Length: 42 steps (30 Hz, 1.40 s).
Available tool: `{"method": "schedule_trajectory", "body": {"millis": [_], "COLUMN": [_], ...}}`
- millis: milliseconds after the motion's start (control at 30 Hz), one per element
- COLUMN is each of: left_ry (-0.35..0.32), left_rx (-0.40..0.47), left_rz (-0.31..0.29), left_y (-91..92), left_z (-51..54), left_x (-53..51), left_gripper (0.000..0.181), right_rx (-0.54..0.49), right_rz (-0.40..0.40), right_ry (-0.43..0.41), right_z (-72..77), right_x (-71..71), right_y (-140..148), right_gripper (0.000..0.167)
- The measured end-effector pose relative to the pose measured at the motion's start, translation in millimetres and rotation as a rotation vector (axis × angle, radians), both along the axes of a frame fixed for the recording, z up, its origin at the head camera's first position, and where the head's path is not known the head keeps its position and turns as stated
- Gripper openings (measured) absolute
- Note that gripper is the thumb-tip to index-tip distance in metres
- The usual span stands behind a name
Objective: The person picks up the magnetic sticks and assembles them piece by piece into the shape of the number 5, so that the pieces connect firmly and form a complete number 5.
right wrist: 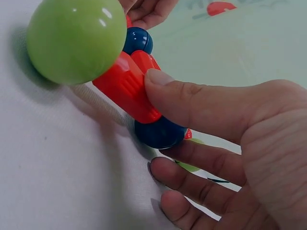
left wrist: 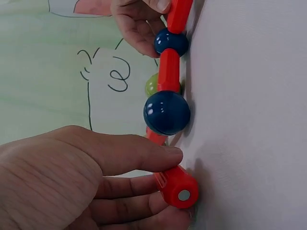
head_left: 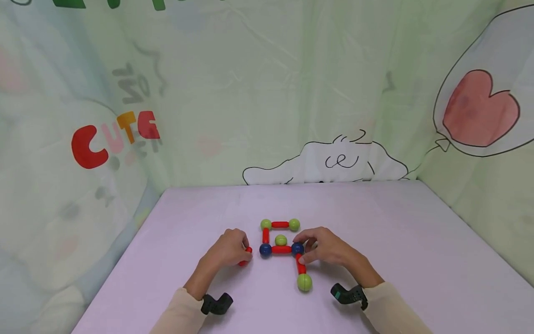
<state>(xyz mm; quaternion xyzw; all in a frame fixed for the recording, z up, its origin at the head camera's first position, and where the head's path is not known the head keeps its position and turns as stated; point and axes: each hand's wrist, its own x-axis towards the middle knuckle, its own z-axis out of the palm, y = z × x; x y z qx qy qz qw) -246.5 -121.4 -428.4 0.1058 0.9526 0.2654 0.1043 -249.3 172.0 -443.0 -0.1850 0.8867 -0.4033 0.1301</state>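
My left hand (head_left: 230, 248) pinches a loose red magnetic rod (left wrist: 181, 190) between thumb and fingers; a round silver magnet shows in its end. On the table, red rods and balls form a joined zigzag shape. My right hand (head_left: 326, 246) grips its right corner, the thumb on a red rod (right wrist: 125, 88) and fingers against the blue ball (right wrist: 160, 133). That rod runs toward me to a green ball (head_left: 304, 282). Another blue ball (head_left: 265, 250) is the left corner, nearest my left hand. Behind the middle rod (head_left: 282, 249) sits a green ball (head_left: 281, 240).
Farther back, two green balls, the left one (head_left: 265, 224) and the right one (head_left: 294, 225), are joined by a red rod (head_left: 280, 224). The pale table (head_left: 200, 208) meets a printed curtain (head_left: 271, 93) at its back and sides. Each wrist wears a black camera mount (head_left: 217, 304).
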Motion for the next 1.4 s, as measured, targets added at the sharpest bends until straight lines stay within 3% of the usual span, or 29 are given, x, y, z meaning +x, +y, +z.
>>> {"method": "schedule_trajectory", "body": {"millis": [267, 500, 567, 1033, 1400], "left_ry": [-0.019, -0.082, -0.103, -0.127, -0.069], "left_rx": [0.077, 0.209, 0.243, 0.277, 0.194], "left_rz": [-0.072, -0.258, -0.285, -0.336, -0.377], "left_y": [-3.3, -3.8, -2.5, 12.9, 23.2], "left_z": [13.6, 17.1, 17.2, 17.5, 15.1], "left_x": [2.5, 5.2, 6.3, 14.1, 17.9], "left_gripper": [0.012, 0.01, 0.01, 0.015, 0.016], "right_rx": [-0.024, -0.026, -0.031, -0.016, -0.011], "right_rz": [-0.003, -0.009, -0.012, -0.027, -0.029], "right_ry": [-0.01, -0.028, -0.035, -0.039, -0.037], "right_z": [-0.4, -0.4, -0.1, -0.9, 0.6], "right_x": [0.3, 0.7, 0.8, -2.1, -0.9], "right_y": [-0.2, -0.3, -0.6, -1.0, -1.9], "right_gripper": [0.043, 0.044, 0.045, 0.046, 0.046]}}
